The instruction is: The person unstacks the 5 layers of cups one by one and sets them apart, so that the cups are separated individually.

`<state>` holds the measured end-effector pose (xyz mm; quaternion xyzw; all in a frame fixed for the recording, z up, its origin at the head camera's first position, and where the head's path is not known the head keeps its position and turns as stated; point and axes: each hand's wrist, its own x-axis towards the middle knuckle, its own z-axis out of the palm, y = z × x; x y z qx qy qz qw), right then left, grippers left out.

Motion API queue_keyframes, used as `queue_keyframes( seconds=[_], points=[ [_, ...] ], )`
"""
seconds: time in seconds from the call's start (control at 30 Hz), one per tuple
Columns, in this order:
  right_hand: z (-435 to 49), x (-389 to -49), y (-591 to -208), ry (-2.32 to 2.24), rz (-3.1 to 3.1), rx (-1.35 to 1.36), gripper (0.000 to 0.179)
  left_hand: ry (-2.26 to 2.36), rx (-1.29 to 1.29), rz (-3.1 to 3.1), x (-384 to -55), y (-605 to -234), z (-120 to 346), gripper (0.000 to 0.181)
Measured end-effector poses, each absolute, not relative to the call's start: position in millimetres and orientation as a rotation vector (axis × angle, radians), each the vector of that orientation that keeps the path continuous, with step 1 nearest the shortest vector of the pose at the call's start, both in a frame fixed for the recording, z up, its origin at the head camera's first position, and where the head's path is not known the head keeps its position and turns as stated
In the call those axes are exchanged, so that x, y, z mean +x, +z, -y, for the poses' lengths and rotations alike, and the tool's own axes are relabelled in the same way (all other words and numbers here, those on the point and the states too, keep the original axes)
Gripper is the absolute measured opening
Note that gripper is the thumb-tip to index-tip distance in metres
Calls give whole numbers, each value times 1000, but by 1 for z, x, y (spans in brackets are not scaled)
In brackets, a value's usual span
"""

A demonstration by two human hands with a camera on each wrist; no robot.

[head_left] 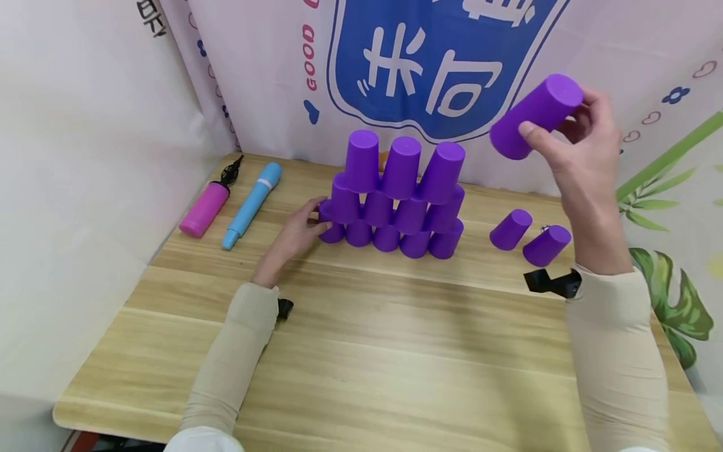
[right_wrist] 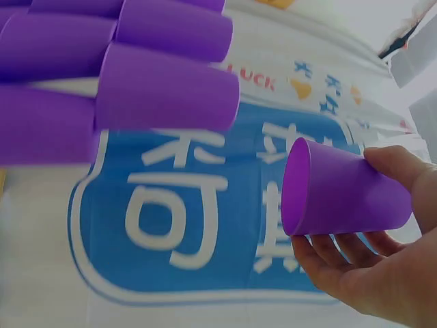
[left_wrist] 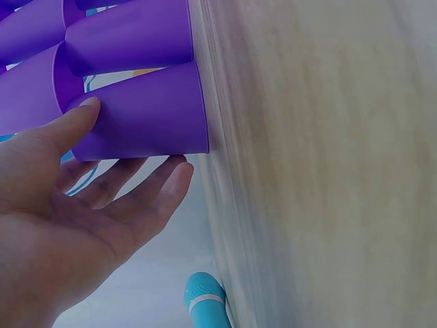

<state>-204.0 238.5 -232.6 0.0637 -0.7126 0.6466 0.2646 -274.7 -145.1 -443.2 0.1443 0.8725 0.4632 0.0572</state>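
My right hand (head_left: 590,147) grips a purple cup (head_left: 536,116) in the air, above and right of the stack. In the right wrist view that cup (right_wrist: 348,191) lies between thumb and fingers, its open rim facing the stack. Upside-down purple cups form a three-row stack (head_left: 395,213), with three cups in its top row. At the stack's left end, my left hand (head_left: 296,232) holds the end cup of the bottom row. The left wrist view shows the thumb on that cup's (left_wrist: 143,113) near side, with the fingers reaching round its outer side.
Two more upside-down purple cups (head_left: 511,230) stand right of the stack. A pink pump (head_left: 204,209) and a blue pump (head_left: 252,206) lie on the wooden table (head_left: 361,351) at the left. Behind the stack hangs a printed cloth (head_left: 271,113).
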Motion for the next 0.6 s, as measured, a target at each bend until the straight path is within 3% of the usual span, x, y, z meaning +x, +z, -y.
queue_keyframes(
  seconds=[0.6],
  points=[
    [-315,-189,-287,1783,1792,-193,58,1409,421,-2652,-278,-444,144,60]
  ],
)
